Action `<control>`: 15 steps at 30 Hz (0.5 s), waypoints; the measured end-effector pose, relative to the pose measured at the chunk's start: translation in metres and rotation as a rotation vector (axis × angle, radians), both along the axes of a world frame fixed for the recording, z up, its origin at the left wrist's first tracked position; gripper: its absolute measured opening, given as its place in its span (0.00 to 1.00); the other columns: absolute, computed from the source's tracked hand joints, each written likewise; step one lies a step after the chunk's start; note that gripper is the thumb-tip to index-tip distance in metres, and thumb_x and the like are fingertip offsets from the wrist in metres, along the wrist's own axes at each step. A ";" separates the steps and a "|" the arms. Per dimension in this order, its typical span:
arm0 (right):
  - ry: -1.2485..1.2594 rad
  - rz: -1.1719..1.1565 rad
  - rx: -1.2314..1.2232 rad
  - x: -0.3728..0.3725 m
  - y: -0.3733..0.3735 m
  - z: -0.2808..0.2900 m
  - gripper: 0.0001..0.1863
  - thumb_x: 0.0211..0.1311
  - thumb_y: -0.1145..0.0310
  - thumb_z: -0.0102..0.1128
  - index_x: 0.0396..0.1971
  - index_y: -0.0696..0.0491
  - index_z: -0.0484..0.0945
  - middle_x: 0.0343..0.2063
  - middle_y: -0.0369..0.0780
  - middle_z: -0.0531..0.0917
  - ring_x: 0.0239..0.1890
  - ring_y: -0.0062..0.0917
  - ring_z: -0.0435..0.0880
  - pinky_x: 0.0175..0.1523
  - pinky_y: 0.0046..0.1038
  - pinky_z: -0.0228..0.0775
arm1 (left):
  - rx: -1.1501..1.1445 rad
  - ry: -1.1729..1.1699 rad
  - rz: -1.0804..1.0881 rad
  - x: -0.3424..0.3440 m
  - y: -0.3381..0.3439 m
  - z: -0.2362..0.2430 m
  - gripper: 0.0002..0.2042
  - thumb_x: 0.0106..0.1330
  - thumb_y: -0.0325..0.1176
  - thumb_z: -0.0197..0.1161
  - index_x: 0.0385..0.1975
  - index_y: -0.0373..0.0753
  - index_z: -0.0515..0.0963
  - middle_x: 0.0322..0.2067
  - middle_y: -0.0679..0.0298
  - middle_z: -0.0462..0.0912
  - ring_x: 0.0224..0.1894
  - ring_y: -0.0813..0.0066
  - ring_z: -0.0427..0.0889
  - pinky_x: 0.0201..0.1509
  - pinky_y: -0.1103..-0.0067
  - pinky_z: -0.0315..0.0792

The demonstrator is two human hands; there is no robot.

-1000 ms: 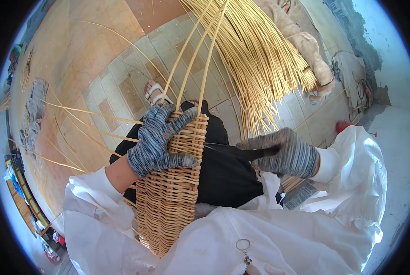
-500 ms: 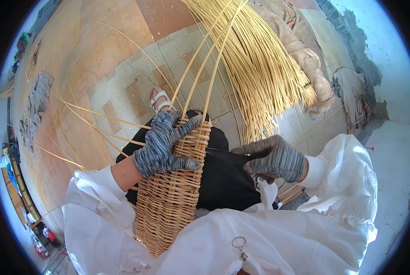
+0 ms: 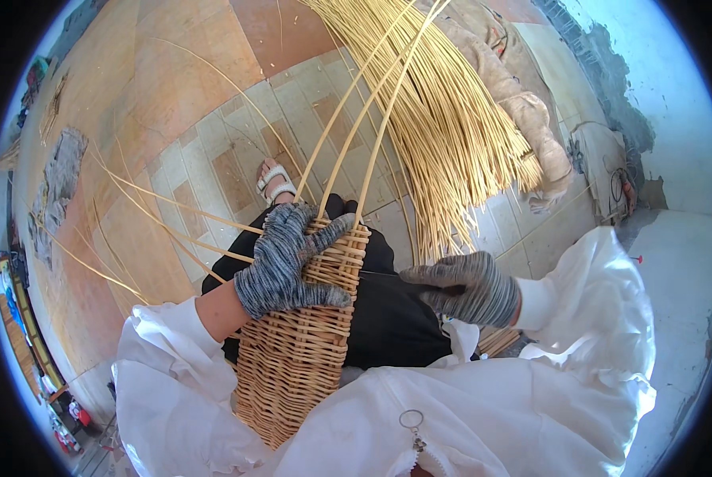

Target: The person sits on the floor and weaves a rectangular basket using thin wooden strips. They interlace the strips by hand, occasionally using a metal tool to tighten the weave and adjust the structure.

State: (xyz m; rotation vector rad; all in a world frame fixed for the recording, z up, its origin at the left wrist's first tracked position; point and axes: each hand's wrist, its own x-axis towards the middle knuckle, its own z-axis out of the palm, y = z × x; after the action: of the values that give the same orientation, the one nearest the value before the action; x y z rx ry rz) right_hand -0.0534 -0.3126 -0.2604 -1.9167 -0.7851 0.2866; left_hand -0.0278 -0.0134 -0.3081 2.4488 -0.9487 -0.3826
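A tan woven wicker piece lies over my lap, with several long pale stakes rising from its far end and others sticking out to the left. My left hand, in a grey knitted glove, grips its upper part; the index finger and thumb stretch over the weave to its right edge. My right hand, gloved alike, is closed around a dark, thin-bladed knife. The blade looks edge-on and narrow, pointing left to the wicker's right edge; whether it touches the weave I cannot tell.
A large bundle of pale wicker rods lies on the tiled floor ahead, beside a rolled brown cloth. A grey rag lies far left. A white wall rises at the right. My sandalled foot shows beyond the wicker.
My right hand has turned, so the knife's broad dark blade now shows as a thin line, and its dark handle shows. The left hand stays on the wicker, nearly unmoved.
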 end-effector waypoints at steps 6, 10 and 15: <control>1.226 -0.222 -0.087 -0.017 -0.008 -0.004 0.20 0.59 0.71 0.62 0.53 0.50 0.78 0.31 0.42 0.85 0.25 0.28 0.83 0.35 0.27 0.77 | -0.061 -0.092 0.008 0.000 0.001 -0.005 0.49 0.41 0.72 0.64 0.64 0.51 0.67 0.54 0.38 0.67 0.55 0.40 0.68 0.60 0.54 0.60; 0.073 0.007 -0.167 -0.005 -0.008 -0.003 0.21 0.59 0.72 0.63 0.54 0.50 0.77 0.24 0.35 0.83 0.19 0.15 0.77 0.25 0.20 0.72 | -0.067 -0.074 0.025 -0.002 0.001 -0.007 0.49 0.41 0.72 0.64 0.64 0.51 0.67 0.54 0.38 0.67 0.55 0.40 0.68 0.61 0.54 0.60; 1.236 -0.166 -0.173 -0.004 -0.007 -0.014 0.21 0.58 0.73 0.64 0.53 0.48 0.78 0.32 0.38 0.86 0.25 0.21 0.83 0.28 0.26 0.76 | -0.044 -0.116 -0.002 0.000 0.000 -0.003 0.49 0.41 0.72 0.64 0.64 0.49 0.67 0.55 0.39 0.67 0.55 0.41 0.67 0.60 0.54 0.60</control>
State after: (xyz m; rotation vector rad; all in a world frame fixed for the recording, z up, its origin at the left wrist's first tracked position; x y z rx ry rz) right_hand -0.0578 -0.3194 -0.2741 -1.5185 0.2338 1.2885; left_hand -0.0278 -0.0134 -0.3116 2.4522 -0.9960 -0.2203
